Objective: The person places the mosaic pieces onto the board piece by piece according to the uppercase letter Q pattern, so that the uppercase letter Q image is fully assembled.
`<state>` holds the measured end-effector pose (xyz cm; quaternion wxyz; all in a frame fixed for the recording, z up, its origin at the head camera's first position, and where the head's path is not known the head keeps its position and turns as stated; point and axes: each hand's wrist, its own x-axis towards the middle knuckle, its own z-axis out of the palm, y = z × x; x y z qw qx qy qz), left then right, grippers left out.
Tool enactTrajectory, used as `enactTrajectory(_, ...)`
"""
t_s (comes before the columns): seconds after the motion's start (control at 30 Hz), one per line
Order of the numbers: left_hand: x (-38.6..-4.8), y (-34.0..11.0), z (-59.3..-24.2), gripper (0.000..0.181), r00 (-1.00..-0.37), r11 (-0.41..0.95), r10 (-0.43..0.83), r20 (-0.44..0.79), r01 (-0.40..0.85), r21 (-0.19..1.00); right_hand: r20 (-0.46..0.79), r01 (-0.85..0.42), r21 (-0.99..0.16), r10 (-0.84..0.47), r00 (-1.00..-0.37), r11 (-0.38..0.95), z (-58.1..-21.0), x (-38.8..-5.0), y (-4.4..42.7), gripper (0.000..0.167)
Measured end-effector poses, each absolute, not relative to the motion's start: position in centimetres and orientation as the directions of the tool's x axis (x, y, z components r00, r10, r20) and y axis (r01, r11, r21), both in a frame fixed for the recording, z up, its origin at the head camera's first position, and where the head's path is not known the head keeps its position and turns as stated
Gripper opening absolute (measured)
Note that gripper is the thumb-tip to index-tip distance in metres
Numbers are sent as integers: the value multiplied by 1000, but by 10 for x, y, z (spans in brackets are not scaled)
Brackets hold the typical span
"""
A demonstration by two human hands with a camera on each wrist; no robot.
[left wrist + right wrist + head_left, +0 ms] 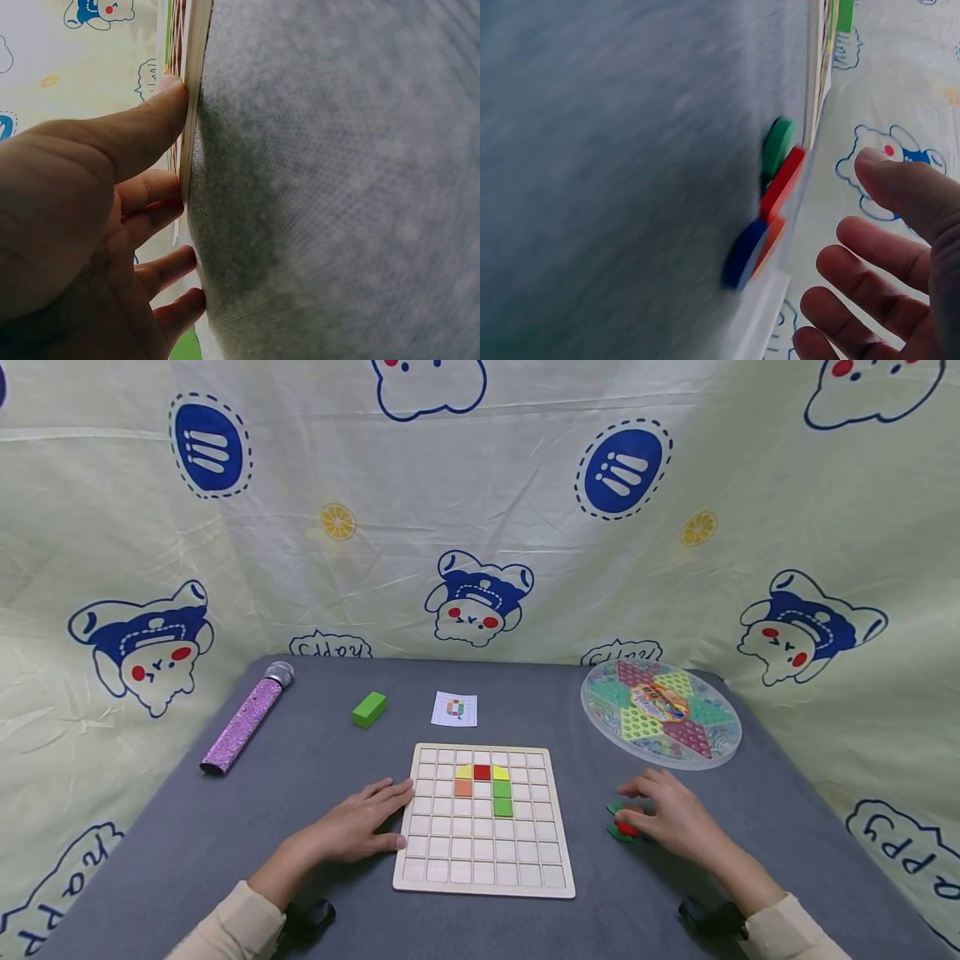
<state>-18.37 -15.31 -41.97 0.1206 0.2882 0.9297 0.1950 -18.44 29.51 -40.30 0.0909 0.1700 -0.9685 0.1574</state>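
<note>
A pale wooden grid board [483, 874] lies on the table with colored tiles in some cells: yellow corner tiles, a red tile [482, 772], an orange tile [462, 788] and green tiles [502, 807]. My left hand [358, 822] touches the board's left edge with thumb and fingertips; the left wrist view shows this contact along the rim. To the right of the board, my right hand [671, 817] hovers over a small pile of loose pieces. In the right wrist view a green piece [778, 148], a red piece [783, 184], an orange piece [768, 247] and a blue piece [744, 255] lie apart from its loosely bent fingers.
A small card with a printed pattern [454, 709] lies behind the board, and a green block [369, 710] is left of it. A glittery pink microphone [243, 727] lies at far left. A round Chinese checkers board [626, 745] sits at back right.
</note>
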Motion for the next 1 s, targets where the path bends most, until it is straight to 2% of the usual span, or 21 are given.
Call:
enactTrajectory(0.2, -184, -153, -420, 70, -804, 756, 585, -109, 492, 431, 186, -332, -263, -290, -939, 906, -408, -182, 312, 24)
enactTrajectory(0.37, -184, -153, -420, 70, -804, 758, 583, -114, 488, 434, 150, -310, -261, -279, -949, 914, -411, -183, 321, 29)
enactTrajectory(0.7, -184, -152, -419, 72, -817, 775, 559, -144, 454, 440, 15, -242, -287, -249, -968, 927, -415, -190, 331, 34)
enactTrajectory(1.0, -184, -152, -419, 71, -811, 769, 569, -138, 465, 438, -1, -244, -278, -254, -967, 929, -417, -191, 332, 33)
